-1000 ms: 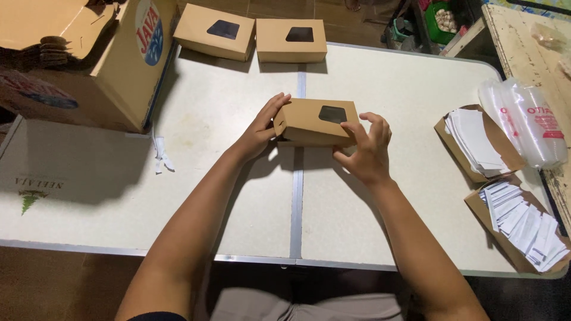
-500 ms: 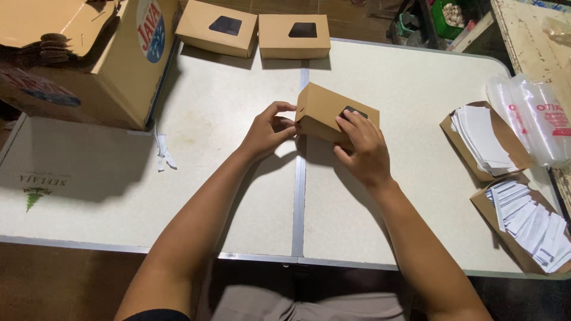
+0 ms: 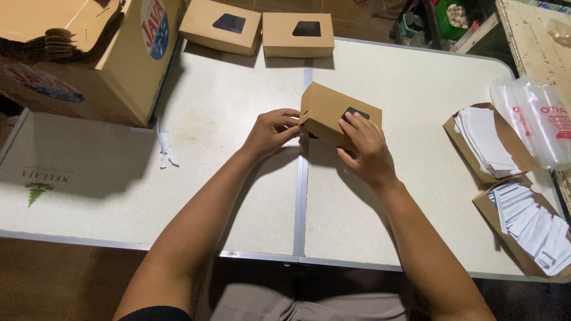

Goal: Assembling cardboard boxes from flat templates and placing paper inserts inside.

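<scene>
A small brown cardboard box (image 3: 328, 112) with a dark window on its top is tilted up on the white folding table (image 3: 238, 178), near the middle seam. My left hand (image 3: 272, 129) pinches the box's left side with its fingertips. My right hand (image 3: 366, 148) lies over the top and front of the box, fingers next to the window. Both hands hold the box.
Two finished window boxes (image 3: 221, 25) (image 3: 298, 34) sit at the table's far edge. A large open carton (image 3: 107, 59) stands at far left above a flattened carton (image 3: 65, 160). At right are two trays of white paper slips (image 3: 488, 142) (image 3: 529, 220) and a plastic-wrapped stack (image 3: 535, 119).
The box lay flat between both hands a second ago; it is now tipped up on its edge and turned, with my right hand moved onto its top.
</scene>
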